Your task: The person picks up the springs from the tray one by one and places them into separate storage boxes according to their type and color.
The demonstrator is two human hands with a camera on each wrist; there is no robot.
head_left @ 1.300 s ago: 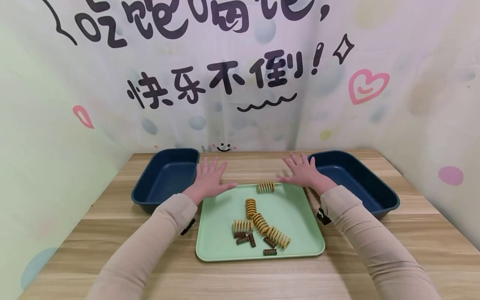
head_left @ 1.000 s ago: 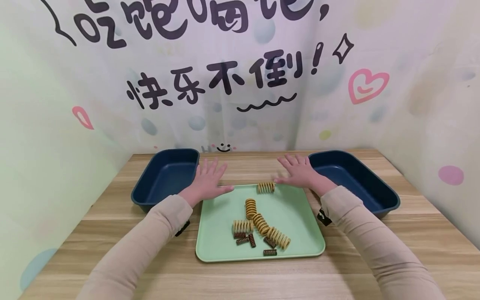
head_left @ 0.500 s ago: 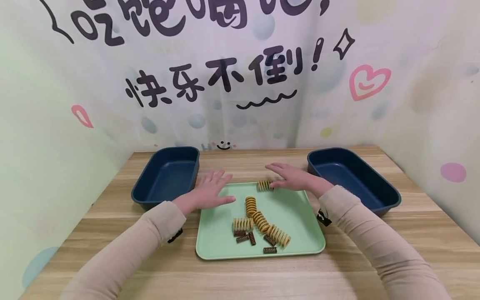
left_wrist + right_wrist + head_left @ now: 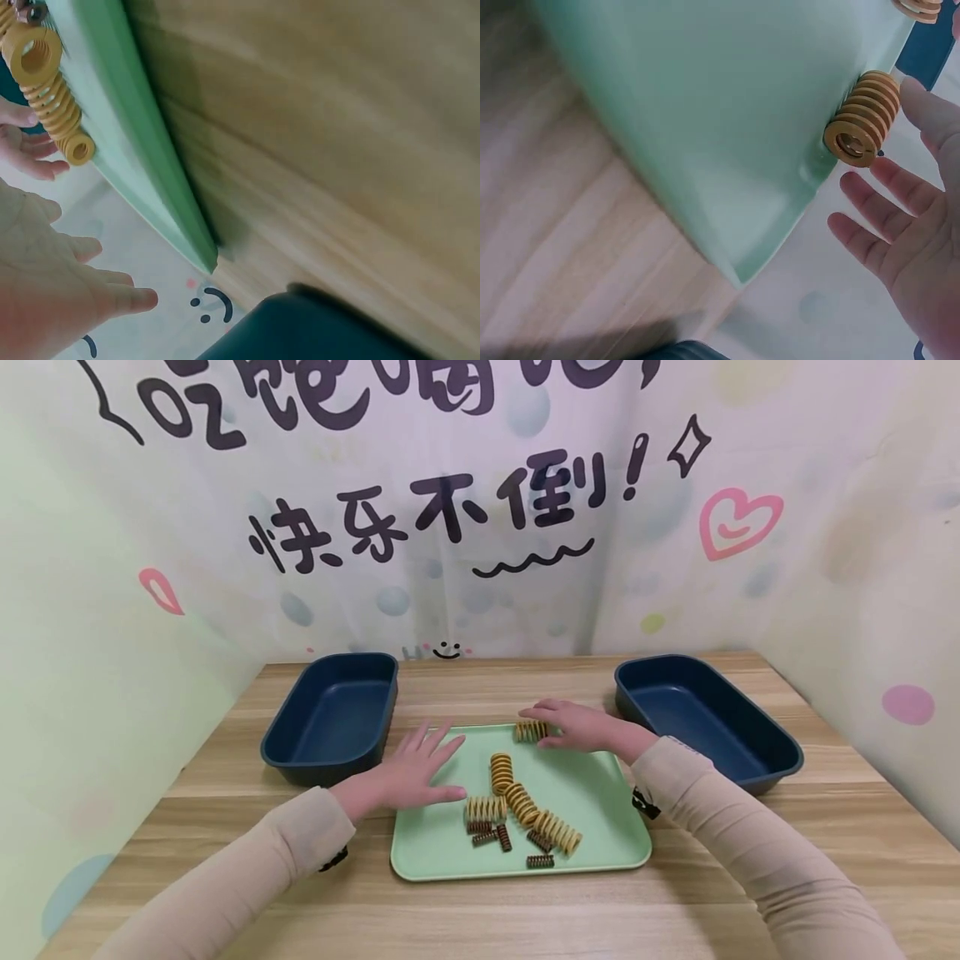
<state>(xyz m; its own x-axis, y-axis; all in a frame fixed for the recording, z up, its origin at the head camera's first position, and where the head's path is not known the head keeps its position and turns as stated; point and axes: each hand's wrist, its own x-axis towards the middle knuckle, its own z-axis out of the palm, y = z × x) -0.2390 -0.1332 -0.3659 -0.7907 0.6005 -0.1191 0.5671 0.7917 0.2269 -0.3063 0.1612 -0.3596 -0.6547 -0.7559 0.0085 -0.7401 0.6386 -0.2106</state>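
A light green tray (image 4: 592, 810) carries several large yellow coil springs (image 4: 522, 806) and several small dark brown springs (image 4: 540, 862). My left hand (image 4: 405, 774) hovers over the tray's left side with its fingers spread, holding nothing. At the far edge, my right hand (image 4: 581, 727) reaches over a yellow spring (image 4: 527, 732) lying on its side. In the right wrist view, thumb and fingers stand apart on either side of that spring (image 4: 864, 118). Whether they touch it I cannot tell. The left wrist view shows my left palm (image 4: 52, 277) with fingers extended.
A dark blue bin (image 4: 318, 768) stands to the left of the tray and another blue bin (image 4: 765, 760) to the right. Both rest on a wood-grain table (image 4: 480, 918). Behind it hangs a printed white cloth (image 4: 450, 602).
My right hand has moved left and nearer, from beside the right bin to over the far spring. My left hand has come nearer over the tray's left side. The springs have stayed in place.
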